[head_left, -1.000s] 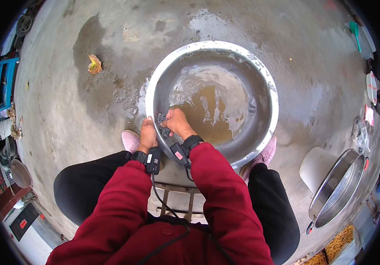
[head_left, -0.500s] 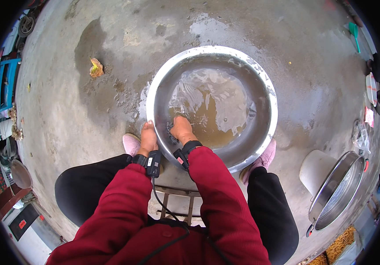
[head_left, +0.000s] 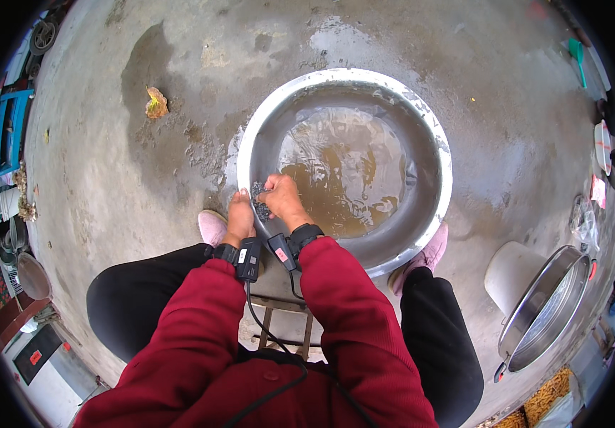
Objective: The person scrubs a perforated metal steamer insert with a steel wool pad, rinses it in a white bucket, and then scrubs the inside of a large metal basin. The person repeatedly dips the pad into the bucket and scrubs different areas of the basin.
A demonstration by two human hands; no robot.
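A large round metal basin [head_left: 432, 128] stands on the floor between my feet, with murky brown water [head_left: 343, 171] in its bottom. My left hand [head_left: 240, 214] grips the basin's rim at its near left side, thumb on top and fingers on the outer wall. Just inside that rim, my right hand [head_left: 284, 200] is closed on a grey steel wool scrubber [head_left: 260, 207], which rests against the inner wall above the water. Part of the scrubber is hidden under my right fingers.
A low wooden stool [head_left: 286, 305] shows beneath me. At right, a steel strainer [head_left: 544, 310] leans against a white bucket [head_left: 513, 271]. A dry leaf [head_left: 156, 104] lies on the wet concrete floor. Farther right is a green scoop [head_left: 576, 58]; a blue frame [head_left: 12, 132] stands at far left.
My right hand has moved up and left along the inner wall with the scrubber, nearer the rim and my left hand. My left hand keeps its hold. The water's ripples have shifted.
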